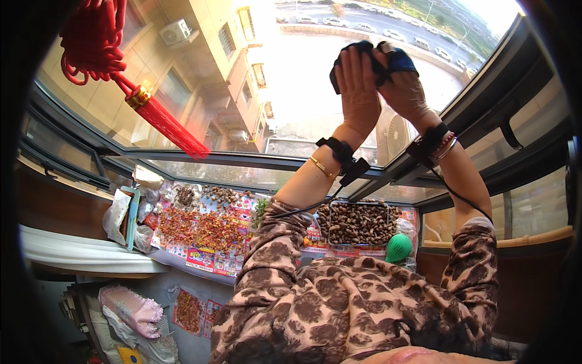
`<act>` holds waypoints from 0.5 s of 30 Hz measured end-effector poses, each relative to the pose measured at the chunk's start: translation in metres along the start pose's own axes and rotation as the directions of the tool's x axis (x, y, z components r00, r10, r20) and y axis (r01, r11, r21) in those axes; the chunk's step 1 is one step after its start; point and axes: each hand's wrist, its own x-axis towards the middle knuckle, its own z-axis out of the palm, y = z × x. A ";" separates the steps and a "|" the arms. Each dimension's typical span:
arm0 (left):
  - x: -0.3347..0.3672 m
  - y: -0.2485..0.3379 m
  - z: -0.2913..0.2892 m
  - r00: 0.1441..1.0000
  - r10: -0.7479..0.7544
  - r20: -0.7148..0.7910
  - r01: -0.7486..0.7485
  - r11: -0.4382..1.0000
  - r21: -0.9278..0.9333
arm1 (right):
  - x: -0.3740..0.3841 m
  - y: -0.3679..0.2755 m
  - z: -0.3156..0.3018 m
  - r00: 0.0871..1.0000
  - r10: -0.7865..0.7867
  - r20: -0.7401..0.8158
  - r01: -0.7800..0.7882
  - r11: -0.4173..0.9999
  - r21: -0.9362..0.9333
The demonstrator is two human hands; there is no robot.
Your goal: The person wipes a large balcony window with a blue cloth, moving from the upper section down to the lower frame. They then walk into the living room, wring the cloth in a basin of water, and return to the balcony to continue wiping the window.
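Crumpled blue-black fabric-like bundle point(403, 60) raised before a dark-framed glass window point(473, 91), left hand point(359, 91) against it, fingers straight, right hand point(405, 94) at its lower edge, fingers mostly hidden, grip impossible to tell

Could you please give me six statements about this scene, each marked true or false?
1. The left hand and the right hand are both raised at a dark cloth-like item. True.
2. A blue tassel hangs at upper left. False: a red tassel hangs there.
3. A gold bracelet is on the left arm. True.
4. The sleeves are plain white. False: the spotted sleeves are tan and dark brown.
5. A rounded green item lies near the lower right corner of the tray of brown pieces. True.
6. No cars show outside. False: several cars are visible.
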 end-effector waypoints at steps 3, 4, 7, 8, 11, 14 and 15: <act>0.025 0.034 0.027 0.991 0.097 0.098 -0.104 0.992 0.072 | -0.023 0.037 -0.026 0.993 0.113 -0.038 -0.114 0.992 -0.046; 0.029 0.044 0.039 0.981 0.131 0.144 -0.150 0.980 0.129 | -0.036 0.049 -0.031 0.991 0.132 -0.033 -0.133 0.990 -0.047; 0.018 0.082 0.078 0.941 0.258 0.217 -0.301 0.933 0.199 | -0.093 0.069 -0.039 0.971 0.227 -0.078 -0.226 0.974 0.020; 0.009 0.097 0.088 0.914 0.265 0.307 -0.331 0.925 0.186 | -0.117 0.072 -0.045 0.971 0.235 -0.053 -0.235 0.972 0.010; -0.005 0.107 0.096 0.910 0.328 0.255 -0.385 0.895 0.224 | -0.154 0.052 -0.026 0.907 0.414 -0.071 -0.405 0.907 0.118; -0.020 0.092 0.083 0.860 0.420 0.288 -0.498 0.814 0.300 | -0.162 0.026 -0.001 0.857 0.499 -0.128 -0.479 0.863 0.163; -0.026 0.083 0.077 0.838 0.430 0.336 -0.533 0.777 0.335 | -0.162 0.017 0.007 0.856 0.480 -0.192 -0.456 0.876 0.157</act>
